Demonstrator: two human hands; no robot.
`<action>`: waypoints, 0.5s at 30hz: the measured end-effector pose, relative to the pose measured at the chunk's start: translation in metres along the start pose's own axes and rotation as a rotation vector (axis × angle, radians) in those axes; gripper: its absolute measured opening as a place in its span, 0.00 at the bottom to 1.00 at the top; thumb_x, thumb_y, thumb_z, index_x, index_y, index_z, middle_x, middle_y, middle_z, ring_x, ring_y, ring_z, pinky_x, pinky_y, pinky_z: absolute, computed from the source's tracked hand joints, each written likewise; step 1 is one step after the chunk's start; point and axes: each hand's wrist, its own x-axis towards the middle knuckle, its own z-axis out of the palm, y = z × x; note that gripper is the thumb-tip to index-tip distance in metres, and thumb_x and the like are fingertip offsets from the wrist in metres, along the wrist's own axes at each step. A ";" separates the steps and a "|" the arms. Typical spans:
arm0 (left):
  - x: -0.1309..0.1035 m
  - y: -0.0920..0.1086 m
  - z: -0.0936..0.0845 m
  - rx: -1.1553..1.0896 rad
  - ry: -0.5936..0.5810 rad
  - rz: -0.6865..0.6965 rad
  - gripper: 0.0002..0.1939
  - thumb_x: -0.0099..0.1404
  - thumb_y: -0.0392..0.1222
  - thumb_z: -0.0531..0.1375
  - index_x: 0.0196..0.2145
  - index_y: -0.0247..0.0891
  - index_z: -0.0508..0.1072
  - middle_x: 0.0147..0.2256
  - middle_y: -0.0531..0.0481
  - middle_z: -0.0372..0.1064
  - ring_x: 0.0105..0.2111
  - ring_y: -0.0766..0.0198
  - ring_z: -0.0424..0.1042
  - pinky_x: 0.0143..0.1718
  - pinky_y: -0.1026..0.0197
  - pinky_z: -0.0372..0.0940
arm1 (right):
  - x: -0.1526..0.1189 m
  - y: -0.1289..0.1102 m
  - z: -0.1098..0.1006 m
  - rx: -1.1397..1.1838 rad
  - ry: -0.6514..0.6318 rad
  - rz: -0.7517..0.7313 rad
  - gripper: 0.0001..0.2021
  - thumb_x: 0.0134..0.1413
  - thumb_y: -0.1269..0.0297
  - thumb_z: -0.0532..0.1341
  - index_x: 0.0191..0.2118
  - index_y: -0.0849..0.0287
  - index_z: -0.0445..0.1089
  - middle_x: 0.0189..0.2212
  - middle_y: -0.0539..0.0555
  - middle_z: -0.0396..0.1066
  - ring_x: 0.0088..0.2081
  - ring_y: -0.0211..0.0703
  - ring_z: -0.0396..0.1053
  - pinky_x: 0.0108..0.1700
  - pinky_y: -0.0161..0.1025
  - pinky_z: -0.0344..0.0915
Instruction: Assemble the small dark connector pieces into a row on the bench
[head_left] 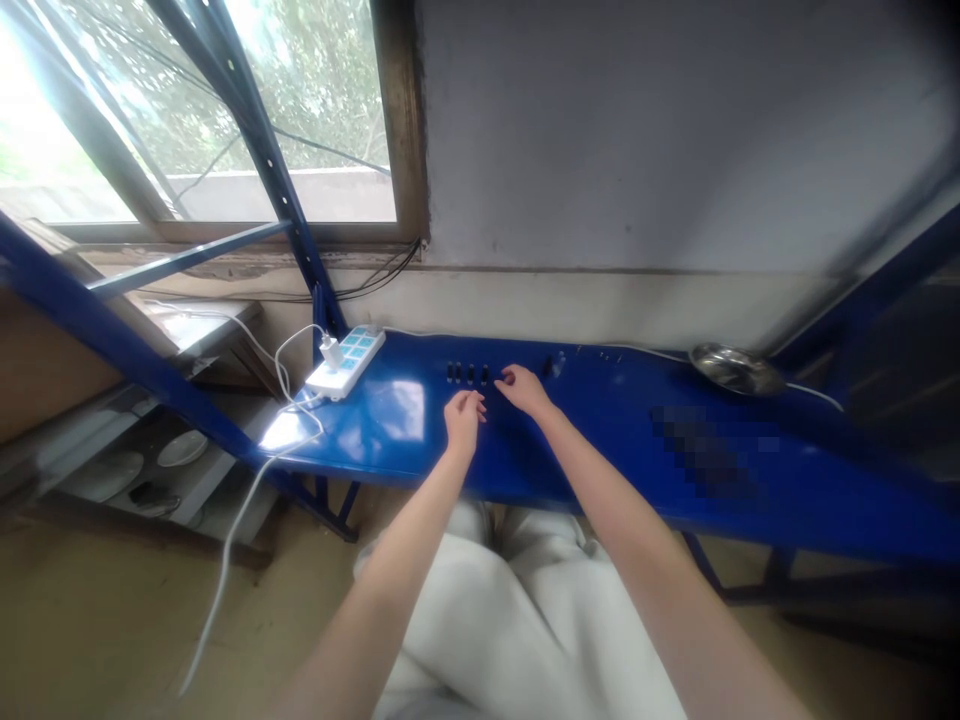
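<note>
Several small black pieces stand in a row on the blue table, just beyond my hands. My left hand is over the table in front of the row, its fingers bent and drawn together; whatever they may hold is too small to see. Beside the right end of the row is my right hand, thumb and forefinger curved toward each other, with nothing clear between them. Farther right lie another small black piece and a small clear item.
A white power strip with a plugged-in charger sits at the table's left end, its cable hanging down. Tiny bits lie near the back edge. At the right are a shiny metal dish and a blurred dark object. Blue posts frame the table.
</note>
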 end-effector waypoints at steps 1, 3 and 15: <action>0.000 0.000 0.000 0.001 -0.003 0.000 0.10 0.57 0.43 0.54 0.24 0.34 0.69 0.19 0.54 0.62 0.16 0.73 0.60 0.20 0.68 0.56 | -0.008 0.005 -0.008 -0.028 0.090 0.019 0.15 0.52 0.62 0.55 0.45 0.62 0.66 0.41 0.59 0.68 0.41 0.44 0.67 0.42 0.38 0.61; -0.001 0.001 0.000 0.004 -0.010 0.001 0.10 0.58 0.42 0.54 0.24 0.34 0.69 0.19 0.53 0.62 0.16 0.73 0.61 0.20 0.68 0.56 | -0.027 0.017 -0.023 -0.125 0.267 0.092 0.16 0.53 0.62 0.52 0.46 0.63 0.64 0.46 0.62 0.65 0.47 0.50 0.63 0.45 0.45 0.60; 0.003 -0.005 0.001 0.014 -0.003 0.004 0.11 0.58 0.43 0.54 0.24 0.34 0.69 0.18 0.54 0.63 0.16 0.73 0.61 0.20 0.68 0.57 | -0.089 0.111 -0.069 -0.397 0.468 0.448 0.28 0.47 0.62 0.51 0.55 0.66 0.51 0.58 0.71 0.46 0.56 0.64 0.48 0.47 0.63 0.54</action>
